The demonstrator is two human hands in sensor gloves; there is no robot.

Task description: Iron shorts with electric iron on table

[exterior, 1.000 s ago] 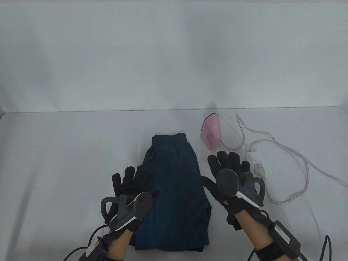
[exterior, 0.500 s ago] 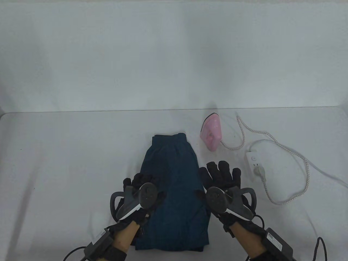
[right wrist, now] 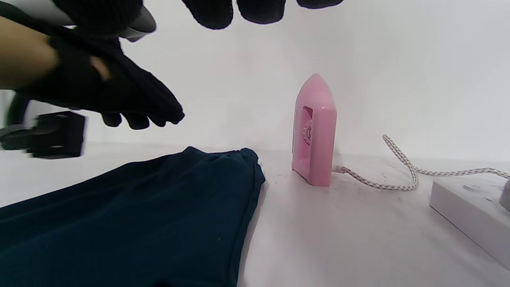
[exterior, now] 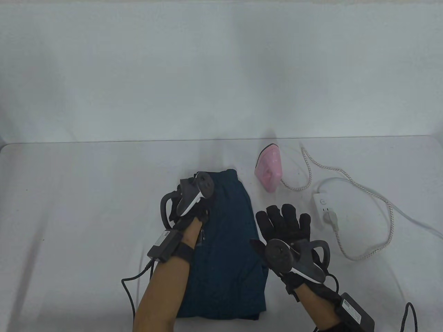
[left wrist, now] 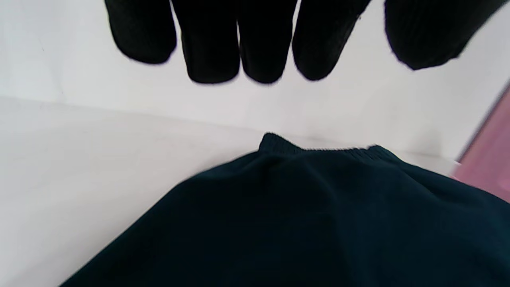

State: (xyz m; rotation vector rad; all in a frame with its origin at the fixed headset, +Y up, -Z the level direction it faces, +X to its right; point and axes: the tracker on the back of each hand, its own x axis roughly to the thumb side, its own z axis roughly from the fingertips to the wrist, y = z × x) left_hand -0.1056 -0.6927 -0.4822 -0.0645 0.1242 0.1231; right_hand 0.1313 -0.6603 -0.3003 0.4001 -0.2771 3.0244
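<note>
1. Teal fabric: the shorts [exterior: 225,238] lie flat at the table's [exterior: 69,207] near middle, waistband pointing away from me.
2. My left hand [exterior: 188,200] hangs above the waistband's left corner, fingers [left wrist: 211,48] extended side by side and touching nothing in the wrist view.
3. My right hand [exterior: 287,228] hovers spread just right of the shorts, holding nothing.
4. Standing on its heel beyond my right hand is the pink iron [right wrist: 314,131]; its braided cord [exterior: 346,173] loops to the power strip [exterior: 323,207].
5. I judge the cloth soft and light, likely to bunch, so I'd pin the waistband.
6. The iron looks rigid and small; I'd take it by the handle, well clear of the soleplate.
</note>
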